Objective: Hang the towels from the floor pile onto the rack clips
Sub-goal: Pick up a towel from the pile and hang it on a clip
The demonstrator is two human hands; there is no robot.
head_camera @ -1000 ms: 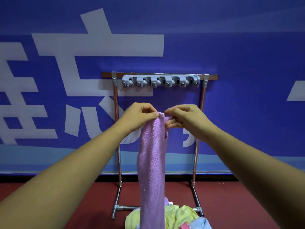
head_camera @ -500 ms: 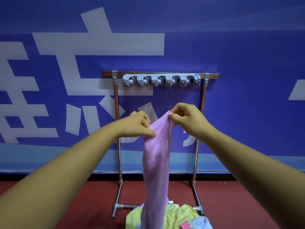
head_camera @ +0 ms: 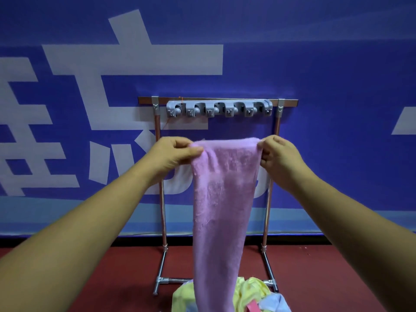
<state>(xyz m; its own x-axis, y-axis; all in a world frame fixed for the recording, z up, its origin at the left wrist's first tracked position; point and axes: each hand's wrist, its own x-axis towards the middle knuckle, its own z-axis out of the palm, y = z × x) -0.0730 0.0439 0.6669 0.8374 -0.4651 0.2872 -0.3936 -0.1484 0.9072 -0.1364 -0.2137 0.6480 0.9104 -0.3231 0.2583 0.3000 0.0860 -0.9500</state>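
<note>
Blue banner wall [head_camera: 337,64] behind rack [head_camera: 216,100]. Left hand [head_camera: 173,154] and right hand [head_camera: 279,154] pinching pink towel [head_camera: 222,188] corners, spread below empty clips [head_camera: 219,108]. Next: raise top edge into a clip.

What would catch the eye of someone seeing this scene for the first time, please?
First, the pink towel, stretched wide at centre frame between the left hand and right hand, each pinching a top corner. Just above it, the grey clip strip on the rack holds no towel. Behind stands a blue banner with big white characters; a towel pile lies on the red floor below.
</note>
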